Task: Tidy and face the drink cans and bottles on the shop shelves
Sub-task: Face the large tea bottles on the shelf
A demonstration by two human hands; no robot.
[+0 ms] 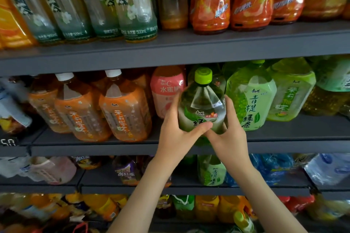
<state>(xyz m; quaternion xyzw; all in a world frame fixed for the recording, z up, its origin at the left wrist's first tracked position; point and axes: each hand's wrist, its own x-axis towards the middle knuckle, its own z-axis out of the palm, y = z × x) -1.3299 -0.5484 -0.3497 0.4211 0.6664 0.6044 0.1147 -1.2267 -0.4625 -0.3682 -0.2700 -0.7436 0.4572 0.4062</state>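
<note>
The green tea bottle (pixel 202 104) sits between both palms at the front lip of the middle shelf (pixel 113 147), its lime cap (pixel 203 75) up and tipped slightly toward the camera. Its base is hidden behind the hands, so it cannot be told whether it stands on the shelf or is lifted. The left hand (pixel 174 130) wraps the left flank with its thumb laid across the label. The right hand (pixel 232 136) cups the right flank, its fingers (pixel 230 108) curled up the side, so both hands are closed firmly round the bottle. To do this step well, the person should probably turn the label squarely outward, stand the bottle upright and set it flush with the shelf edge without knocking its neighbours: the pink peach bottle (pixel 166 91) just to its left and the light-green bottle (pixel 251 98) just to its right. Further left stand orange-label tea bottles (pixel 125 113); above, the upper shelf (pixel 170 51) carries another row.
</note>
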